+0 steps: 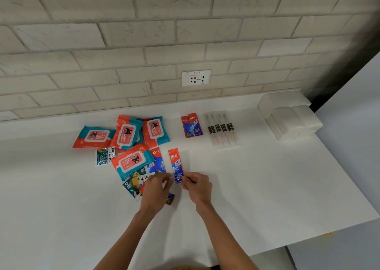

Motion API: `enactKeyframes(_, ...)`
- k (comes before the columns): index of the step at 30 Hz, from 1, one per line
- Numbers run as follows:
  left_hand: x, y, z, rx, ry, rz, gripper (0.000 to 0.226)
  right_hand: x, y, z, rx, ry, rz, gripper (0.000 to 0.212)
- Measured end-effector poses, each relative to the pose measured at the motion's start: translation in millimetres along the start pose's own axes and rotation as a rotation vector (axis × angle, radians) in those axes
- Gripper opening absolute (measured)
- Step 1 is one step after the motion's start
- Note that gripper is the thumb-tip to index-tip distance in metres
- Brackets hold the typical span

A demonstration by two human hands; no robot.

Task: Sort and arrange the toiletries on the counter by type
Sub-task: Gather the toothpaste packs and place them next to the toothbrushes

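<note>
On the white counter (246,177), my right hand (198,185) pinches the near end of a red-and-blue toothpaste sachet (176,165); my left hand (157,187), fingers curled, pinches another red sachet (170,198) beside the teal-and-orange wipes packs (131,138).

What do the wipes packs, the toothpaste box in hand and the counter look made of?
Wipes packs: soft plastic film, slightly glossy; the edges crinkle and each has a label flap on top.
Toothpaste box, pinched at its near end by the right hand: likely printed card, glossy; flat faces, straight edges.
Counter: smooth white solid surface, matte; laminate or stone cannot be told.
</note>
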State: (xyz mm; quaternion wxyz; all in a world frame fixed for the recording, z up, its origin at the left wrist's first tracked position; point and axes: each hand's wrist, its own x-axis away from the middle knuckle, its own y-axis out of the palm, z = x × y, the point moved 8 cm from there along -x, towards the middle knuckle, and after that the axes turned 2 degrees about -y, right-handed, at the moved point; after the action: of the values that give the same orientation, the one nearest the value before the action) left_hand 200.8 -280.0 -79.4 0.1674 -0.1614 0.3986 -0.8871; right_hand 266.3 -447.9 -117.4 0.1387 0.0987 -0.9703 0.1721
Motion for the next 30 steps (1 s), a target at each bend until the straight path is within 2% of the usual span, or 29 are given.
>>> enactKeyframes(1, -6, 2, 6, 0.074, -0.018, -0.018, 0.018, -1, -3, -3, -0.025, -0.004, 0.011, 0.010)
enactKeyframes(6, -31, 10, 21, 0.449, -0.205, -0.077, 0.009, -9, -17, -19, -0.074, -0.039, 0.086, 0.008)
enactKeyframes(11, -56, 21, 28, 0.510, -0.244, -0.114, 0.007, -26, -30, -25, -0.056, -0.120, 0.118, 0.008)
enactKeyframes(13, -68, 24, 31, 0.506, -0.264, -0.113, 0.009, -33, -36, -24, 0.051, -0.182, 0.138, 0.003)
enactKeyframes(17, -99, 27, 41, 0.553, -0.304, -0.073, 0.004, -34, -43, -10, 0.560, -0.410, 0.171, 0.015)
enactKeyframes(19, -118, 29, 47, 0.565, -0.308, -0.059, 0.003, -30, -41, 5, 0.753, -0.532, 0.162, 0.030)
enactKeyframes(23, -156, 35, 66, 0.551, -0.295, -0.049, 0.005, -22, -37, 20, 0.912, -0.614, 0.083, 0.052)
enactKeyframes(30, -208, 54, 79, 0.496, -0.337, -0.045, 0.016, -24, -37, 17, 0.913, -0.599, 0.043, 0.055)
